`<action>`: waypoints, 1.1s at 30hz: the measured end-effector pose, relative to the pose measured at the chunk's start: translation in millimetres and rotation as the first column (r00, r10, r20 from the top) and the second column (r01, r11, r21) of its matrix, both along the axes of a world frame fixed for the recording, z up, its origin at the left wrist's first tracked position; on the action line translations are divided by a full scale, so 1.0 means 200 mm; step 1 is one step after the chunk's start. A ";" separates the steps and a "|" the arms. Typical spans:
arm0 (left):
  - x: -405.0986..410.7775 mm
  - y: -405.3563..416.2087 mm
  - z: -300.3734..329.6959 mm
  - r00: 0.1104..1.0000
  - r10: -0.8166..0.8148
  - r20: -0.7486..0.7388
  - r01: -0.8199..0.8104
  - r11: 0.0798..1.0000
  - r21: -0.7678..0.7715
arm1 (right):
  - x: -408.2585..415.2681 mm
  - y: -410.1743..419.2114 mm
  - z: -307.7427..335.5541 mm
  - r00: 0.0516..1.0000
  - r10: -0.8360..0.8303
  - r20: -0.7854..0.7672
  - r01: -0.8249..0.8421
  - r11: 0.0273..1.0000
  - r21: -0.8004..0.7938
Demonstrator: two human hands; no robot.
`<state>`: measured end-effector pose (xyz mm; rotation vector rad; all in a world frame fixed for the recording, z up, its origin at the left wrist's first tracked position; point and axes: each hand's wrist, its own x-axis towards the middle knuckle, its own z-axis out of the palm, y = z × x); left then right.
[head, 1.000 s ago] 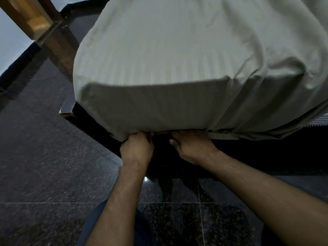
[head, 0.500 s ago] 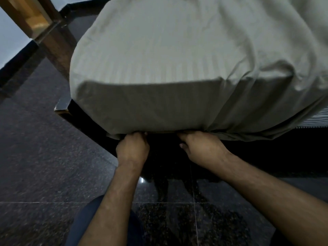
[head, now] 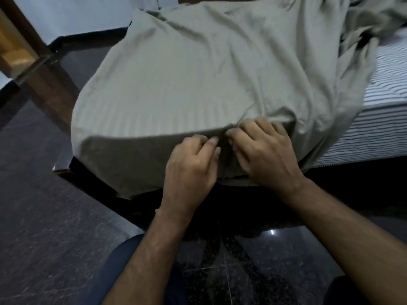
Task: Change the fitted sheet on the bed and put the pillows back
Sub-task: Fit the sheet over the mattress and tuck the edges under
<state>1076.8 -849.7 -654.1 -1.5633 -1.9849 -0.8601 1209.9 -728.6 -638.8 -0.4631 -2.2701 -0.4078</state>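
A grey-green fitted sheet (head: 198, 73) covers the near corner of the mattress and hangs down its side. Both my hands sit close together on that side, just below the top edge. My left hand (head: 191, 166) has its fingers curled into the fabric. My right hand (head: 262, 150) pinches the sheet at the edge, where the cloth puckers by its fingertips. To the right the bare striped mattress (head: 385, 106) shows. No pillows are in view.
Loose sheet is bunched at the upper right (head: 363, 23). The dark bed frame (head: 88, 183) juts out under the corner. A wooden post (head: 26, 51) stands at the left. Dark polished floor tiles (head: 44, 238) surround the bed.
Both hands came up from under the mattress's bottom edge to its side near the top. The view has lifted, showing more of the bed top and the bare striped mattress.
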 end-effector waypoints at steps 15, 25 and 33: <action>-0.18 0.26 0.20 0.982 0.188 -0.019 -0.184 0.931 -0.315 | 0.28 0.44 0.23 0.837 -0.532 0.128 0.522 0.706 -0.479; 0.38 0.56 0.43 0.939 -0.342 0.021 0.322 0.860 -0.395 | 0.45 0.47 0.25 0.703 -0.711 -0.021 0.443 0.461 -0.769; 0.31 0.74 0.31 0.955 -0.290 0.063 0.283 0.825 -0.489 | 0.53 0.58 0.26 0.609 -0.768 -0.196 0.122 0.335 -0.934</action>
